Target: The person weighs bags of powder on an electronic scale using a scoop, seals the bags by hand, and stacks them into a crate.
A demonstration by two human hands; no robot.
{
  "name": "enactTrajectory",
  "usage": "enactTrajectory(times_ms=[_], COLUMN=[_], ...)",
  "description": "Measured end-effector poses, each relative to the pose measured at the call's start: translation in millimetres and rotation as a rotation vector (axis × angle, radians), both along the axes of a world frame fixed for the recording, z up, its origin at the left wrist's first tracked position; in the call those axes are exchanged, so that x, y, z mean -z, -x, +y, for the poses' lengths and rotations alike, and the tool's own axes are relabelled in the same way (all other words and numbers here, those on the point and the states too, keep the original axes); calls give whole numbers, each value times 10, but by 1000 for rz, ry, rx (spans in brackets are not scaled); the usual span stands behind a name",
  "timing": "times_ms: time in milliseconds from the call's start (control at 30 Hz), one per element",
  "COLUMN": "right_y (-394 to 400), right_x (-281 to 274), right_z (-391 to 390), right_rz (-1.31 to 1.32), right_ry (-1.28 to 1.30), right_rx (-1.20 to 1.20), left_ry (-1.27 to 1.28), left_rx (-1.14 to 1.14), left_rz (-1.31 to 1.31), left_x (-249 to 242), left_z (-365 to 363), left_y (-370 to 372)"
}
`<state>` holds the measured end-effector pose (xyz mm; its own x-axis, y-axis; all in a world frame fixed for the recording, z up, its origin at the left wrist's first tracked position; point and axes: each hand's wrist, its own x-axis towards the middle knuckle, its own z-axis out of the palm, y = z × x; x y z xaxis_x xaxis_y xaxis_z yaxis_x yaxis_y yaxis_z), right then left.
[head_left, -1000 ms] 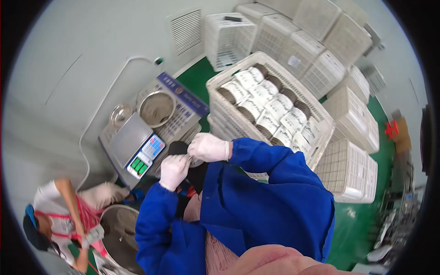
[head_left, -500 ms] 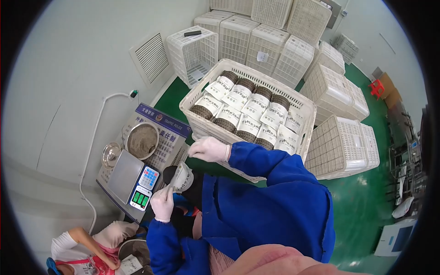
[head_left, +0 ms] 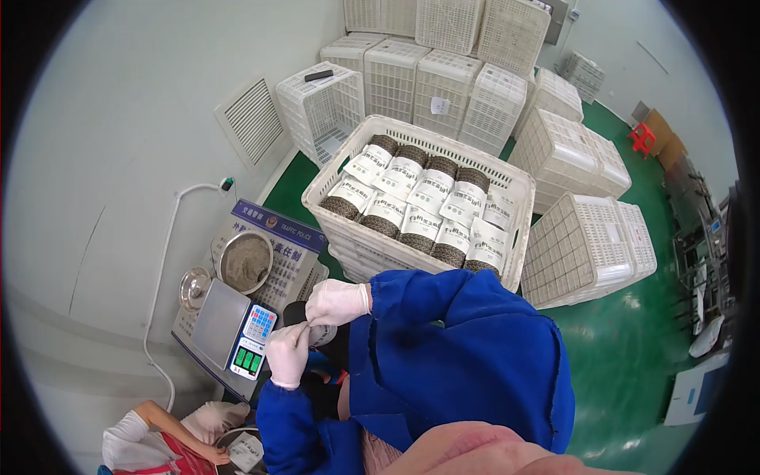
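White gloves cover both of my hands, which meet in front of my body. A white printed pouch hangs between them over my lap, mostly hidden by the fingers. My left hand pinches its upper edge. Right beside it, the fingers of my right hand are closed at the same edge. To the left, a digital scale with a lit green display stands with its metal plate bare. Behind it, a steel bowl holds grey-brown powder.
A white crate of filled pouches stands ahead on other crates. Stacked white crates line the wall. At lower left another person has a hand near a pouch. A red stool is far right.
My right hand has come down and left from near the crate to the pouch's upper edge, meeting my left hand. The view has shifted slightly.
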<state>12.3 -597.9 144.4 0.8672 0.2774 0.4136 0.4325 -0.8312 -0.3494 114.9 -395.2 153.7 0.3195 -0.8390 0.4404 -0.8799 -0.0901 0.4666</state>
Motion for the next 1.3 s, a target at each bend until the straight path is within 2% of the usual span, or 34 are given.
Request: enactTrajectory(times_ms=[133, 233, 300, 367, 433, 500, 533, 600, 633, 700, 767, 867, 933, 967, 1033, 1067, 1100, 1133, 1167, 1200, 1233, 1300], right_y=[161, 414, 626, 869, 1043, 1189, 1266, 1437, 1522, 1730, 2012, 2208, 2295, 2363, 2741, 2757, 2781, 2911, 2977, 3023, 3057, 2979], right_x=[-322, -566, -682, -816, -754, -678, -699, -873, -961, -1076, -1169, -1328, -1190, -1120, 123, 240, 385, 1008, 997, 1097, 1161, 1142], right_z=[-194, -390, -552, -726, -944, -1115, -1203, -1396, -1518, -1879, -2257, -2241, -2166, -2146, -2701, -2649, -2576, -2793, -2662, -2623, -2630, -2691], right_rz=[-68, -106, -152, -32, 67, -42, -101, -278, -364, -487, -332, -128, 415, 674, 344, 453, 572, 415, 508, 455, 395, 390], right_ry=[0, -154, -273, -655, -926, -1109, -1196, -1209, -1214, -1408, -1159, -529, -45, 206, 549, 368, 172, 171, 130, 141, 156, 107], right_rx=[36, 88, 172, 309, 432, 567, 632, 759, 818, 843, 977, 1185, 1211, 1183, 1150, 1380, 1597, 1774, 1761, 1748, 1738, 1805], left_ry=[84, 116, -25, 88, 158, 275, 385, 420, 410, 341, 216, 90, 53, 27, 81, 103, 90, 89, 34, 76, 161, 79], left_rx=[4, -43, -134, -283, -423, -504, -635, -764, -840, -957, -1033, -1109, -1081, -1084, -1046, -1040, -1001, -983, -918, -883, -946, -994], left_rz=[-86, -149, -251, 206, 406, 594, 813, 1012, 1040, 1043, 995, 1204, 1234, 1259, 1373, 1420, 1384, 1423, 1356, 1412, 1358, 1358], left_x=[-195, -221, -28, 461, 1117, 1687, 1775, 2332, 2505, 2862, 3245, 3012, 3376, 3410, 3106, 2932, 3050, 3043, 3467, 3784, 3584, 3478], left_z=[100, 209, 328, 428, 496, 476, 396, 441, 454, 513, 623, 605, 672, 675, 540, 596, 636, 637, 724, 780, 702, 637], left_y=[-72, -203, -394, -629, -834, -948, -792, -790, -710, -532, -413, -42, -137, -155, -12, 44, 2, 21, -148, -274, -134, -76])
